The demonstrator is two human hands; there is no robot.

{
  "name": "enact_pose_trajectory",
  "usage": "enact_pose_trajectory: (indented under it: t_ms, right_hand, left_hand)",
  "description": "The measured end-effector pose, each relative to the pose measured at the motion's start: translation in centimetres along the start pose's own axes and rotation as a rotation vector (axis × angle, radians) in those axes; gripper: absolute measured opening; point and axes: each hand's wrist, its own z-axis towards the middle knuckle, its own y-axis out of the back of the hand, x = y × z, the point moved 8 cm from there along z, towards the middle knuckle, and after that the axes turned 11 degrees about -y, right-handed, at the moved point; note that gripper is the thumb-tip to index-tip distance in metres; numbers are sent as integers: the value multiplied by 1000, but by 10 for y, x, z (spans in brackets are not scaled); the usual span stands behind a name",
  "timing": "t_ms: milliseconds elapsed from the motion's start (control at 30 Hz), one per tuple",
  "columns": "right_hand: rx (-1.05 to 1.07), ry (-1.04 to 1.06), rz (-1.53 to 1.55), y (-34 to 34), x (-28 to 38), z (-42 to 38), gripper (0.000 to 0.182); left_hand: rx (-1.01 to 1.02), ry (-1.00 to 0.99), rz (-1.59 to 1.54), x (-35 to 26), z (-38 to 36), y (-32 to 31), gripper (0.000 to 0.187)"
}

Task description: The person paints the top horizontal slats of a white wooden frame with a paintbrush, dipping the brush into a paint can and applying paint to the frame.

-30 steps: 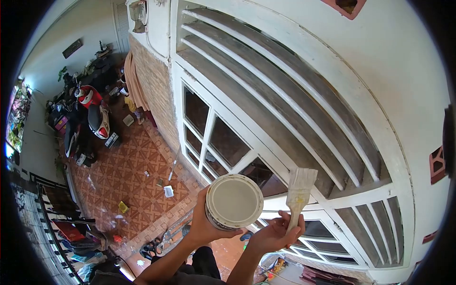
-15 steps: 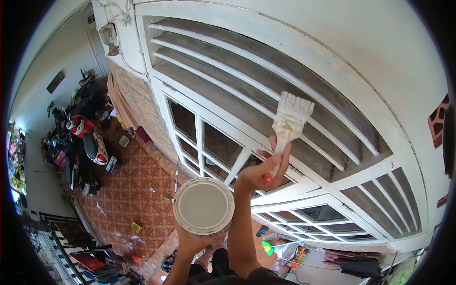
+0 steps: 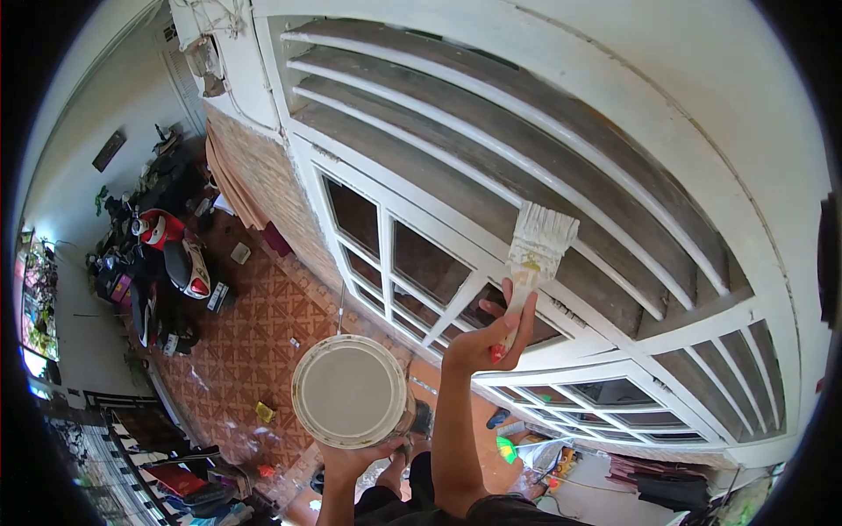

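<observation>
A paintbrush (image 3: 541, 241) with wide, white-coated bristles is gripped by its handle in my right hand (image 3: 493, 340), fingers closed round it. The bristles point up and overlap the lowest long slat (image 3: 412, 145) of the white louvred vent. Below and to the left, my left hand (image 3: 358, 458) supports a paint can (image 3: 351, 392) from underneath, its fingers partly hidden by the can. The can's round top shows a smooth pale grey surface inside a stained rim.
White-framed window panes (image 3: 430, 263) sit below the vent, and a second window (image 3: 605, 399) lies to the right. Motorbikes (image 3: 180, 254) stand on the patterned tile floor (image 3: 246, 351) at left. A clothes rack (image 3: 180, 478) is at lower left, and dark folded cloths (image 3: 667, 491) at lower right.
The brush has gone from the middle slats down to the lowest long slat. The paint can has shifted left and slightly down in view. The whole view has tilted a little.
</observation>
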Motion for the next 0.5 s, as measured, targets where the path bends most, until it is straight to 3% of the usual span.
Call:
enact_pose_trajectory:
  t_ms: [233, 400, 500]
  right_hand:
    - [-36, 1, -34, 11, -16, -1, 42]
    - [-65, 29, -23, 11, -5, 13, 43]
    - [-37, 32, -20, 4, 11, 19, 43]
  left_hand:
    - [-42, 52, 22, 10, -3, 4, 79]
    - [-45, 81, 101, 8, -7, 2, 111]
    - [-29, 27, 158, 13, -10, 8, 114]
